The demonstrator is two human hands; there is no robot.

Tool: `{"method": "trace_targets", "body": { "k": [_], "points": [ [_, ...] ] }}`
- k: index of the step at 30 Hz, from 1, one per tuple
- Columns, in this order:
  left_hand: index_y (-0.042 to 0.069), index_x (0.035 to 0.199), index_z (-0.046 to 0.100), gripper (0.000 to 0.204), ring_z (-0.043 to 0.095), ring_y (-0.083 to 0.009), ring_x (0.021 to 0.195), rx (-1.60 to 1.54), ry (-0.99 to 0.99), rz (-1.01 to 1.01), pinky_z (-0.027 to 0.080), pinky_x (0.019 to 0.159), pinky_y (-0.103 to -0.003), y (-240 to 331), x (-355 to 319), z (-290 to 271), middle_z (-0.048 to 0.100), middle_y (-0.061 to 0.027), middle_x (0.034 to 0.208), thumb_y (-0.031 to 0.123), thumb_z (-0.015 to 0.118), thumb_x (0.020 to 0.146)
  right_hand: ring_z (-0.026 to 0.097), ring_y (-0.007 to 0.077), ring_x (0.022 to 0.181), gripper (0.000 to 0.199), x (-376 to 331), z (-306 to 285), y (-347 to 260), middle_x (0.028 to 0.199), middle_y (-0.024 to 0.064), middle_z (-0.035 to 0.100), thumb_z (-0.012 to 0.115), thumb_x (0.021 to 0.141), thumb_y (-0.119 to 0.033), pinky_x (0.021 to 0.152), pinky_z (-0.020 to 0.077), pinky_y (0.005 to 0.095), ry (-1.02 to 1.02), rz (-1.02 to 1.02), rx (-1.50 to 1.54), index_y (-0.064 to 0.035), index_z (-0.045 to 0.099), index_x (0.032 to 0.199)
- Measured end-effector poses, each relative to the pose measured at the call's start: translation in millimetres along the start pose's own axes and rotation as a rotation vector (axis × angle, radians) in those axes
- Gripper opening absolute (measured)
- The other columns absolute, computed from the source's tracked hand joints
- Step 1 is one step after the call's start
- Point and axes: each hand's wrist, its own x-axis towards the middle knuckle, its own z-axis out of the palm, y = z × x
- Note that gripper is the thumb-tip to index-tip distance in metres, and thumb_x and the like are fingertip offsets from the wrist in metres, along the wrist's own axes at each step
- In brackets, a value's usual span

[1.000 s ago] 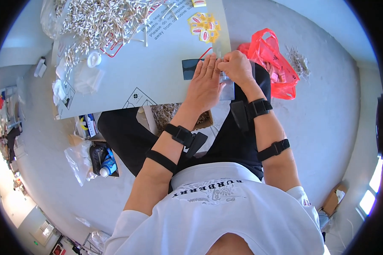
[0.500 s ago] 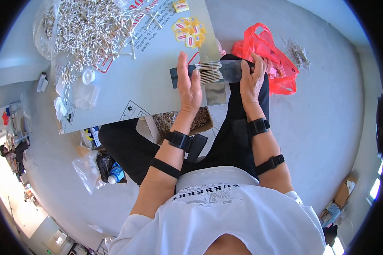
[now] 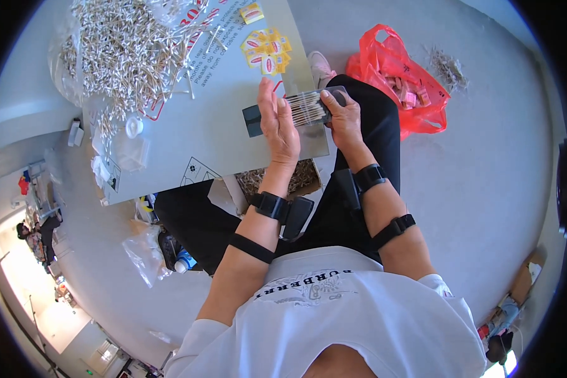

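Observation:
A bundle of cotton swabs (image 3: 305,108) lies crosswise between my hands near the table's right edge. My left hand (image 3: 280,132) stands with its fingers stretched out, its inner side against the left ends of the swabs. A dark flat strip (image 3: 252,120) shows beyond that hand, and its middle is hidden. My right hand (image 3: 346,121) is closed on a clear plastic sleeve (image 3: 337,96), thumb on top, at the right ends of the swabs. The sleeve seems to reach over these ends; how far, I cannot tell.
A large heap of loose swabs (image 3: 126,57) covers the table's far left. Yellow packets (image 3: 268,50) lie ahead of my hands. A round white lid (image 3: 133,127) and a clear box (image 3: 132,154) sit at left. A red bag (image 3: 400,88) with pink packs stands right; a swab-filled carton (image 3: 309,179) is below.
My right hand has moved left with the clear sleeve, right up to the swabs. Its fingers have closed more tightly. My left hand stays beside the bundle, still stretched out.

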Motion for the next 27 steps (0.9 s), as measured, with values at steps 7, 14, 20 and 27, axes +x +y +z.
{"method": "trace_targets", "body": {
  "k": [7,14,20,27],
  "points": [
    [0.0,0.147,0.032,0.057,0.025,-0.034,0.145,0.284,-0.195,0.116,0.021,0.117,-0.043,2,9,-5,0.028,-0.0217,0.155,0.035,0.043,0.103,0.045,0.0025,0.052,0.015,-2,-3,-4,0.069,-0.0072,0.059,0.07,0.091,-0.024,0.044,0.0318,0.0206,-0.079,-0.004,-0.069,-0.0094,0.068,0.088],
    [0.005,0.152,0.026,0.076,0.018,-0.0327,0.148,1.093,-0.518,0.195,0.013,0.118,-0.052,15,-17,-10,0.023,-0.0176,0.158,0.044,0.056,0.093,0.051,0.0022,0.055,0.013,-2,-4,-3,0.072,-0.0063,0.062,0.067,0.092,-0.022,0.045,0.033,0.02,-0.035,-0.013,0.017,-0.0101,0.069,0.086],
    [0.006,0.153,0.023,0.081,0.017,-0.0292,0.149,1.16,-0.667,0.256,0.011,0.12,-0.05,16,-4,-27,0.02,-0.0147,0.16,0.049,0.055,0.092,0.054,0.0026,0.058,0.01,-2,-6,-6,0.073,-0.0053,0.064,0.068,0.09,-0.018,0.046,0.0358,0.0198,0.0,0.095,0.039,-0.0083,0.071,0.088],
    [0.003,0.146,0.032,0.068,0.039,-0.0357,0.132,0.882,-0.518,0.233,0.029,0.109,-0.05,21,18,-32,0.042,-0.0194,0.144,0.032,0.06,0.092,0.051,0.0012,0.056,0.01,3,-7,3,0.071,-0.0058,0.063,0.07,0.088,-0.016,0.048,0.034,0.0195,-0.01,-0.063,0.018,-0.0067,0.071,0.086]
  ]
}}
